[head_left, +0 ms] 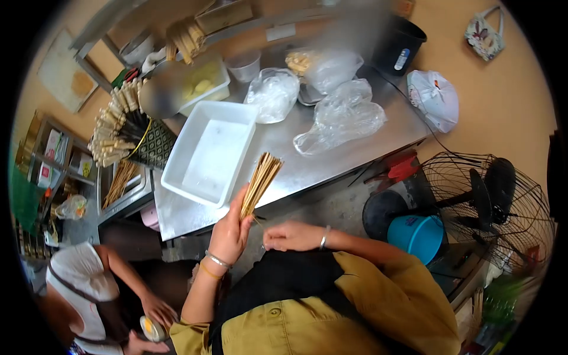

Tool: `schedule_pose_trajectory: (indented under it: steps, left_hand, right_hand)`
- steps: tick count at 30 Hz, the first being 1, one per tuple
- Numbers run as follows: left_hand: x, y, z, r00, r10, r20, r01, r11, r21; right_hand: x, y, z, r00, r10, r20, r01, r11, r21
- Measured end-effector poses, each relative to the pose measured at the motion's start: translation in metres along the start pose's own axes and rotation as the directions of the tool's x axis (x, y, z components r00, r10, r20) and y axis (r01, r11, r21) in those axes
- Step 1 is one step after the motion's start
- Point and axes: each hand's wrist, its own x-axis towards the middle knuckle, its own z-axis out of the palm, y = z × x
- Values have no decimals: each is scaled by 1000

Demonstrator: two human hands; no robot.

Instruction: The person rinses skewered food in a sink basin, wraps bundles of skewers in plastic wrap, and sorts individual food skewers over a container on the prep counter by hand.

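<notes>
Left hand (229, 232), grip closed round a bundle of sticks (262, 180), the sticks tilted over the near edge of the table (402, 123), just beside a white tub (210, 151), right hand (294, 236) curled near their lower ends, whether its grip pinches anything unclear.

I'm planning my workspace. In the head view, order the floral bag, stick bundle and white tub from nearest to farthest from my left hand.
1. Stick bundle: held in your left hand.
2. White tub: on the table, beyond.
3. Floral bag: far right, on the wall.
</notes>
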Motion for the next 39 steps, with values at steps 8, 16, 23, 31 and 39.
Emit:
schedule_pose_trajectory:
  steps: [8,16,23,31,39]
  left_hand:
    - [6,32,10,971,239,16,-235,940,247]
    - [39,60,10,988,133,79,-154,799,582]
    - [70,65,26,947,318,-43,-287,900,329]
    - [82,75,10,875,411,257,-483,696,532]
    - [129,39,35,760,390,520,-647,535,544]
  right_hand:
    - [7,-19,-108,969,157,-191,198,-28,980]
    - [-42,-86,-122,959,-253,-126,248,967,-55]
    - [-11,50,-84,971,-215,-107,92,-78,993]
    - [-56,-31,-166,931,-129,-340,362,228,904]
    - [-45,-113,-106,945,-324,-45,201,682,-703]
